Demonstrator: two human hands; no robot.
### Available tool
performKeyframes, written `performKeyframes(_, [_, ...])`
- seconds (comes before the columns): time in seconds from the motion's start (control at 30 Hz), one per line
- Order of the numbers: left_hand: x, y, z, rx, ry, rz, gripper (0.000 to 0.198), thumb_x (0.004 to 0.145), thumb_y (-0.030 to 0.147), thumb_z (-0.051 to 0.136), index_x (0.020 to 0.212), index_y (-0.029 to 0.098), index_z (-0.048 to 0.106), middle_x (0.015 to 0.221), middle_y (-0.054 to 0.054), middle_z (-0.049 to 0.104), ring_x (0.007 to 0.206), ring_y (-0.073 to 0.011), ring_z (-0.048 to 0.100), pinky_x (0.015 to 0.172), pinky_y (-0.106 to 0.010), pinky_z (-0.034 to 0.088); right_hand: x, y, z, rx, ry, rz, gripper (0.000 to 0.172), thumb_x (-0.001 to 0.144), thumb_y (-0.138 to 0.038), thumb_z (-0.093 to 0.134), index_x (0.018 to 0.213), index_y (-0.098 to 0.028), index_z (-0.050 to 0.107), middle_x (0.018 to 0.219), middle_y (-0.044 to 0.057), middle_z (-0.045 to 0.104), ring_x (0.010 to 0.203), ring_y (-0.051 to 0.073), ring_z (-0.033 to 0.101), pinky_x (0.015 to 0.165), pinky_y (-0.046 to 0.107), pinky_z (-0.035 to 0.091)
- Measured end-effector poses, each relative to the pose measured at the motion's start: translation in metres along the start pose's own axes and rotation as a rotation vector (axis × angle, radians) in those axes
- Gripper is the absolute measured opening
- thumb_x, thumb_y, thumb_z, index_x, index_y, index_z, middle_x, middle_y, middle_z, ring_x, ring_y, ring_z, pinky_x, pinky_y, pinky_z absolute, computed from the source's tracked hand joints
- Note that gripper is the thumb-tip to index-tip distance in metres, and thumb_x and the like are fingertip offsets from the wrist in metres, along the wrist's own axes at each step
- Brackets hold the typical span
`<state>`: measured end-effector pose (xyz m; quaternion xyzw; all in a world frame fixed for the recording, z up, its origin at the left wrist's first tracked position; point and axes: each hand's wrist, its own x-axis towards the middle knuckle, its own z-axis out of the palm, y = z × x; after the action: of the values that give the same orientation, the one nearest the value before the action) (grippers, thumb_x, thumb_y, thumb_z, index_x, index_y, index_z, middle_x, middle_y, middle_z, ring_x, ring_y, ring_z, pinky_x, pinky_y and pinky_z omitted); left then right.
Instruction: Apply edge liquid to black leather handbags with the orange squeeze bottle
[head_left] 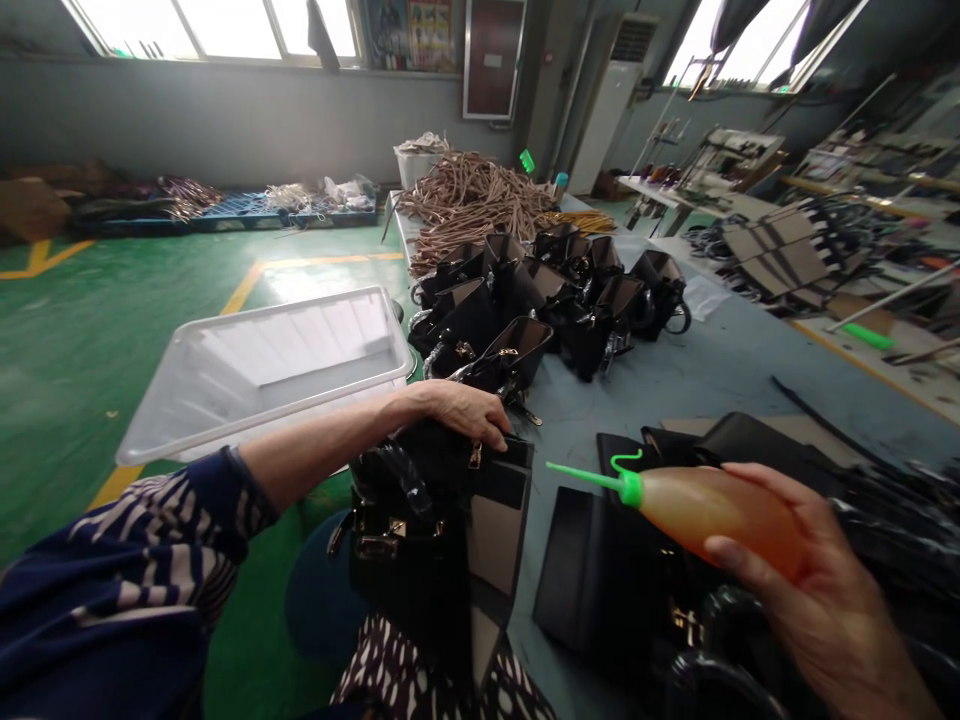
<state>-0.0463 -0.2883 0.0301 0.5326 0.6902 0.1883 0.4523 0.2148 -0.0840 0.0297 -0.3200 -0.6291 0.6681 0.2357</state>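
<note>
My right hand [817, 570] is wrapped round a squeeze bottle [712, 510] of amber liquid. The bottle lies tilted on its side, its thin green nozzle pointing left toward a black handbag [412, 585]. That handbag rests at the table edge by my lap, its beige lining showing and gold-coloured hardware on its front. With fingers bent over the bag's upper edge, my left hand [469, 408] grips it near a zipper pull [475, 456]; the fingertips are partly hidden. Beneath the bottle lie more black bag pieces [577, 560] with dark handles.
Several black handbags [457, 320] stand grouped on the grey table [712, 350], before a heap of brown straps [480, 200]. At left is a white plastic bin [270, 375]. A blue pallet [247, 208] lies by the wall. Sewing machines [739, 150] stand at the right.
</note>
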Motion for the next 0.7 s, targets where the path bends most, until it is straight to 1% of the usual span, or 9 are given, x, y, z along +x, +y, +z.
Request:
performKeyframes(0.07, [0.004,0.001,0.003,-0.040,-0.059,0.011,0.026,0.075,0.027,0.058,0.051,0.020,0.052,0.052,0.004,0.048,0.055,-0.0134,0.043,0.057,-0.024,0.032,-0.002,0.000,0.003,-0.278,-0.028,-0.142,0.062,0.043,-0.047,0.083,0.102,-0.034,0.067,0.111,-0.001,0.062,0.103,0.033,0.052,0.104,0.043,0.037])
performKeyframes(0.1, [0.006,0.001,0.004,-0.058,-0.082,0.030,0.025,0.075,0.027,0.058,0.051,0.020,0.052,0.052,0.004,0.048,0.055,-0.0134,0.043,0.056,-0.024,0.032,-0.003,0.001,0.006,-0.349,-0.045,-0.189,0.061,0.045,-0.052,0.081,0.102,-0.034,0.066,0.111,-0.001,0.062,0.102,0.034,0.053,0.105,0.045,0.035])
performKeyframes(0.2, [0.010,0.000,0.008,-0.108,-0.118,0.083,0.024,0.074,0.027,0.057,0.051,0.019,0.054,0.052,0.003,0.048,0.054,-0.0135,0.043,0.056,-0.025,0.034,-0.004,0.003,0.011,-0.346,-0.072,-0.212,0.059,0.047,-0.051,0.080,0.102,-0.033,0.066,0.110,0.001,0.063,0.099,0.033,0.054,0.103,0.045,0.035])
performKeyframes(0.27, [0.011,-0.001,0.010,-0.134,-0.121,0.092,0.023,0.073,0.028,0.058,0.052,0.019,0.056,0.053,0.003,0.050,0.054,-0.0137,0.044,0.057,-0.025,0.035,-0.004,0.004,0.011,-0.352,-0.067,-0.215,0.058,0.048,-0.050,0.081,0.101,-0.033,0.066,0.109,0.001,0.063,0.097,0.032,0.055,0.101,0.045,0.037])
performKeyframes(0.33, [0.012,-0.002,0.012,-0.147,-0.116,0.090,0.023,0.073,0.029,0.059,0.052,0.018,0.057,0.054,0.002,0.052,0.055,-0.0137,0.045,0.059,-0.024,0.037,-0.004,0.006,0.009,-0.372,-0.070,-0.250,0.057,0.052,-0.052,0.079,0.103,-0.033,0.065,0.110,0.002,0.062,0.096,0.031,0.056,0.099,0.043,0.040])
performKeyframes(0.4, [0.013,-0.003,0.013,-0.135,-0.141,0.075,0.023,0.074,0.031,0.059,0.056,0.018,0.058,0.056,0.003,0.053,0.057,-0.0135,0.047,0.061,-0.023,0.038,-0.003,0.007,0.006,-0.428,-0.089,-0.297,0.056,0.057,-0.053,0.077,0.107,-0.032,0.063,0.112,0.002,0.062,0.096,0.030,0.057,0.095,0.042,0.043])
performKeyframes(0.47, [0.014,-0.003,0.013,-0.098,-0.199,0.054,0.022,0.077,0.033,0.057,0.062,0.017,0.058,0.059,0.003,0.053,0.061,-0.0129,0.048,0.063,-0.022,0.039,-0.002,0.008,0.004,-0.499,-0.122,-0.336,0.054,0.062,-0.052,0.075,0.109,-0.031,0.061,0.112,0.002,0.062,0.095,0.028,0.058,0.091,0.040,0.048])
performKeyframes(0.57, [0.015,-0.004,0.013,-0.029,-0.255,0.052,0.024,0.081,0.036,0.053,0.069,0.016,0.055,0.065,0.003,0.052,0.066,-0.0122,0.048,0.067,-0.022,0.039,-0.001,0.007,0.002,-0.548,-0.172,-0.373,0.049,0.069,-0.051,0.073,0.111,-0.031,0.058,0.113,0.001,0.061,0.094,0.027,0.060,0.084,0.038,0.053])
performKeyframes(0.7, [0.016,-0.003,0.014,-0.006,-0.267,0.055,0.025,0.083,0.038,0.050,0.070,0.016,0.052,0.066,0.003,0.050,0.066,-0.0118,0.047,0.066,-0.022,0.038,0.001,0.007,0.002,-0.568,-0.188,-0.415,0.048,0.072,-0.052,0.071,0.113,-0.032,0.056,0.115,0.001,0.060,0.097,0.027,0.060,0.087,0.037,0.052])
